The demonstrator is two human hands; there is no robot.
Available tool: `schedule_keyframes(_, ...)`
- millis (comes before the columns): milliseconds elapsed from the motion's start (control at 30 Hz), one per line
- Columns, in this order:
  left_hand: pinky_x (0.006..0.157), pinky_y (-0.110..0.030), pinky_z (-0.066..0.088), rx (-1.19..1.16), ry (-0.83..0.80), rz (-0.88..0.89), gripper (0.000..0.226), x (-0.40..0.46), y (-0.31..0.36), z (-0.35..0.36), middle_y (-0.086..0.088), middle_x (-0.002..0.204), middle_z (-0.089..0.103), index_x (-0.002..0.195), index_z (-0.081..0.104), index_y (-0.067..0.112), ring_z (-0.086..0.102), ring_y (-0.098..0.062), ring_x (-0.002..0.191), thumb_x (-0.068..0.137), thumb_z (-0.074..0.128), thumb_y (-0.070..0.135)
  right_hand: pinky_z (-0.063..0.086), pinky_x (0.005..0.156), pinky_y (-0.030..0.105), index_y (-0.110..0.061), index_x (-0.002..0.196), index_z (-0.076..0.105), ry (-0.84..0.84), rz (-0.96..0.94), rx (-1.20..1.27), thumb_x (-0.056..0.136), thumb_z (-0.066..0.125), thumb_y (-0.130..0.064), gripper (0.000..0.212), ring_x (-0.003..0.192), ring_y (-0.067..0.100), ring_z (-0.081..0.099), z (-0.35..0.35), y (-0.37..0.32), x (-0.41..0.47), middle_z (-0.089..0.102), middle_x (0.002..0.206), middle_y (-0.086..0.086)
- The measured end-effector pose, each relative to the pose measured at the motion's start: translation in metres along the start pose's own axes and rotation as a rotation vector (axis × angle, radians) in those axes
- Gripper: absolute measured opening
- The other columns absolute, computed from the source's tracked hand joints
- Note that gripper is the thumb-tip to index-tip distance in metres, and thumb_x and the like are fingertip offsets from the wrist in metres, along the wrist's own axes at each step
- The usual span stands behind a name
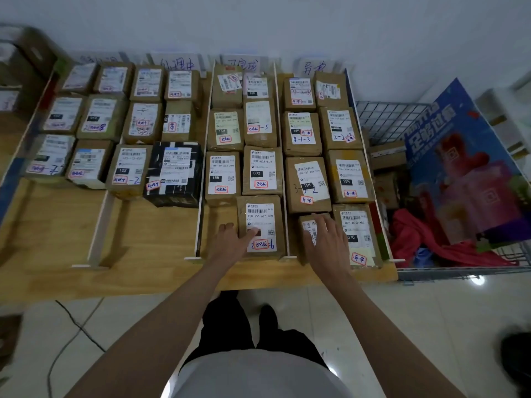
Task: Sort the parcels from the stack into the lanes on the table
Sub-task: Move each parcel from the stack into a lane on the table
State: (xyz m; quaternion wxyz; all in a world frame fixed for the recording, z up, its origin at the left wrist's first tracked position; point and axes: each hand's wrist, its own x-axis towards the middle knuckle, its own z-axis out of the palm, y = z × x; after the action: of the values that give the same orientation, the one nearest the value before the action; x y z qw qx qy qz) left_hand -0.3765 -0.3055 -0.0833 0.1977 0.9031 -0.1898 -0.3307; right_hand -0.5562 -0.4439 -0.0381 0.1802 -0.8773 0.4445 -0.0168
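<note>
Nearly full lanes; both hands on front-row parcels.
Left hand (230, 242) flat, fingers straight, against third-lane parcel (260, 225); right hand (327, 239) spread over small parcel (309, 231) in fourth lane. Risk: shoving could ride over divider (287, 222) or off table (57, 225) edge.

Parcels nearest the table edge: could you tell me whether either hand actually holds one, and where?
Neither is lifted. The left hand rests on the 150-150 parcel, thumb on its label; the right hand lies flat atop the small parcel.

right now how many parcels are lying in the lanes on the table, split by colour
brown parcels: 26
black parcel: 1
total: 27
</note>
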Motion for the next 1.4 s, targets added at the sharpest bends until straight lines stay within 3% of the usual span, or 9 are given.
schedule_keyframes(133, 0.097, -0.044, 0.044, 0.095, 0.113, 0.089, 0.07, -0.012, 0.006, -0.034, -0.012, 0.145, 0.043, 0.143, 0.04, 0.009, 0.048, -0.033, 0.127, 0.097, 0.039, 0.061, 0.027, 0.115, 0.042, -0.015, 0.144, 0.04, 0.02, -0.074, -0.012, 0.101, 0.043, -0.035, 0.048, 0.138, 0.025, 0.036, -0.014, -0.014, 0.004, 0.044, 0.148, 0.006)
schedule_keyframes(267, 0.097, -0.042, 0.043, 0.227, 0.252, 0.171, 0.052, -0.033, 0.002, -0.067, -0.008, 0.136, 0.048, 0.136, 0.045, 0.012, 0.049, -0.027, 0.123, 0.099, 0.041, 0.048, 0.027, 0.115, 0.043, -0.015, 0.143, 0.042, 0.028, -0.197, -0.012, 0.101, 0.043, -0.035, 0.046, 0.137, 0.027, 0.038, -0.027, -0.043, 0.015, 0.045, 0.147, 0.008)
schedule_keyframes(400, 0.101, -0.04, 0.043, 0.368, 0.375, 0.197, 0.058, -0.057, -0.015, -0.102, -0.008, 0.137, 0.049, 0.142, 0.042, 0.012, 0.049, -0.026, 0.126, 0.101, 0.035, 0.052, 0.03, 0.115, 0.047, -0.018, 0.143, 0.042, 0.031, -0.337, -0.001, 0.1, 0.044, -0.036, 0.047, 0.137, 0.028, 0.039, -0.026, -0.084, 0.023, 0.045, 0.147, 0.006)
schedule_keyframes(567, 0.117, -0.041, 0.025, 0.513, 0.499, 0.183, 0.062, -0.084, -0.057, -0.146, -0.005, 0.149, 0.042, 0.149, 0.036, 0.015, 0.038, -0.026, 0.138, 0.101, 0.03, 0.055, 0.033, 0.115, 0.046, -0.018, 0.144, 0.042, 0.063, -0.484, -0.005, 0.1, 0.043, -0.038, 0.048, 0.137, 0.027, 0.039, -0.025, -0.146, 0.013, 0.045, 0.147, 0.006)
schedule_keyframes(700, 0.12, -0.044, 0.019, 0.555, 0.608, 0.145, 0.061, -0.102, -0.106, -0.177, -0.004, 0.149, 0.043, 0.147, 0.039, 0.016, 0.033, -0.023, 0.141, 0.1, 0.03, 0.054, 0.028, 0.118, 0.044, -0.019, 0.145, 0.043, 0.09, -0.563, 0.002, 0.101, 0.045, -0.036, 0.047, 0.14, 0.026, 0.037, -0.013, -0.2, -0.009, 0.044, 0.149, 0.005)
schedule_keyframes(1100, 0.121, -0.045, 0.018, 0.487, 0.658, 0.072, 0.061, -0.138, -0.263, -0.26, -0.005, 0.154, 0.038, 0.149, 0.036, 0.015, 0.029, -0.024, 0.144, 0.101, 0.032, 0.052, 0.028, 0.118, 0.044, -0.019, 0.145, 0.041, 0.077, -0.643, -0.021, 0.1, 0.044, -0.035, 0.048, 0.138, 0.027, 0.038, 0.052, -0.359, -0.089, 0.043, 0.15, 0.007)
schedule_keyframes(1400, 0.121, -0.044, 0.017, 0.483, 0.662, 0.111, 0.059, -0.107, -0.32, -0.316, -0.006, 0.151, 0.041, 0.147, 0.04, 0.013, 0.032, -0.025, 0.143, 0.1, 0.035, 0.05, 0.023, 0.117, 0.043, -0.019, 0.147, 0.036, 0.076, -0.63, -0.057, 0.1, 0.045, -0.033, 0.05, 0.139, 0.026, 0.035, 0.083, -0.426, -0.094, 0.038, 0.151, 0.007)
